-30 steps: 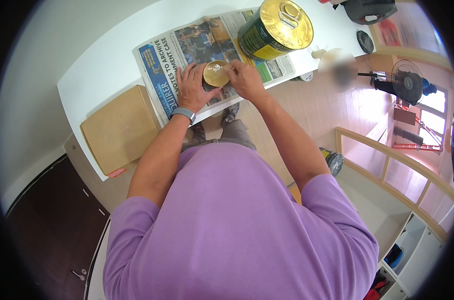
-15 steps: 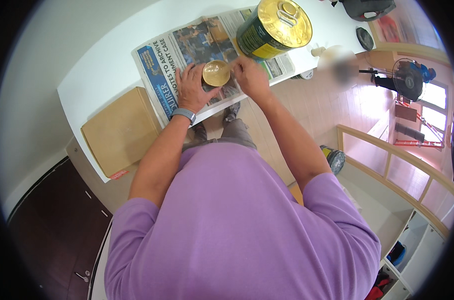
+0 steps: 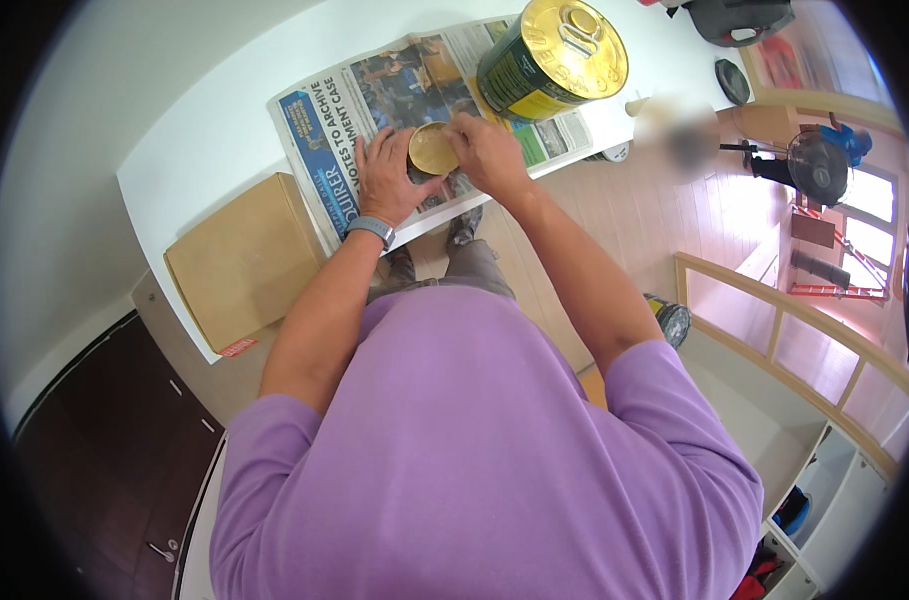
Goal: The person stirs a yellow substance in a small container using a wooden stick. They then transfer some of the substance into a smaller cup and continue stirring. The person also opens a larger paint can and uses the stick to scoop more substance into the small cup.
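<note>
My left hand (image 3: pixel 382 180), with a grey watch on its wrist, is wrapped round the side of a small can (image 3: pixel 429 153). The can has a round gold-coloured top and a dark side, and it stands on a spread newspaper (image 3: pixel 399 85). Over the right part of the can's top is my right hand (image 3: pixel 490 155), its fingers pinched together at the rim. What they grip, if anything, is hidden. Just beyond my right hand, a large tin (image 3: pixel 564 60) with a gold lid and a dark green and yellow side stands on the newspaper.
A closed brown cardboard box (image 3: pixel 242 262) lies left on the white table (image 3: pixel 189 170). A black disc-shaped object (image 3: pixel 731 82) and a dark grey case (image 3: pixel 742 20) are at the far right. Beyond are a fan (image 3: pixel 817 167) and a person in blue (image 3: pixel 846 140).
My right hand has moved slightly left, its fingers now over the right part of the can's top. My left hand keeps its hold on the can.
</note>
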`<act>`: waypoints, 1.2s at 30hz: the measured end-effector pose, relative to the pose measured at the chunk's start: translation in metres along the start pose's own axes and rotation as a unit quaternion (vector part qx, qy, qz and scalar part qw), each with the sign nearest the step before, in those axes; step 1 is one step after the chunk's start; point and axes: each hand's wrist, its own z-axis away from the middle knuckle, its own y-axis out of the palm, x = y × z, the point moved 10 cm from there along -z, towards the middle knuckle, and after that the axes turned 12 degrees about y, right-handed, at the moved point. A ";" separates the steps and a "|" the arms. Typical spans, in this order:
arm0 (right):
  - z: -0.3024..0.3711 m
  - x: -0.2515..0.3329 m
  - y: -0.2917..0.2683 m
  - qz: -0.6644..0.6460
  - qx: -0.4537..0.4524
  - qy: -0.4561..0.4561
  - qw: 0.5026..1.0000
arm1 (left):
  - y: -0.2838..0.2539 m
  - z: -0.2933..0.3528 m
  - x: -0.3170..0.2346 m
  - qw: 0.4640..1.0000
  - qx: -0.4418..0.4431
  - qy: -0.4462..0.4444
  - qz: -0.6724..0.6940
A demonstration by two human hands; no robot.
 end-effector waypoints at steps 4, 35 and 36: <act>-0.008 -0.015 -0.012 -0.018 -0.022 0.026 0.999 | -0.002 0.001 -0.002 1.000 -0.017 0.013 -0.011; 0.013 -0.028 0.003 0.019 0.052 0.093 0.994 | -0.002 0.001 0.001 0.999 -0.031 0.012 -0.002; 0.013 -0.024 -0.005 0.026 0.026 0.071 0.997 | -0.002 0.002 0.001 0.999 -0.031 0.012 -0.002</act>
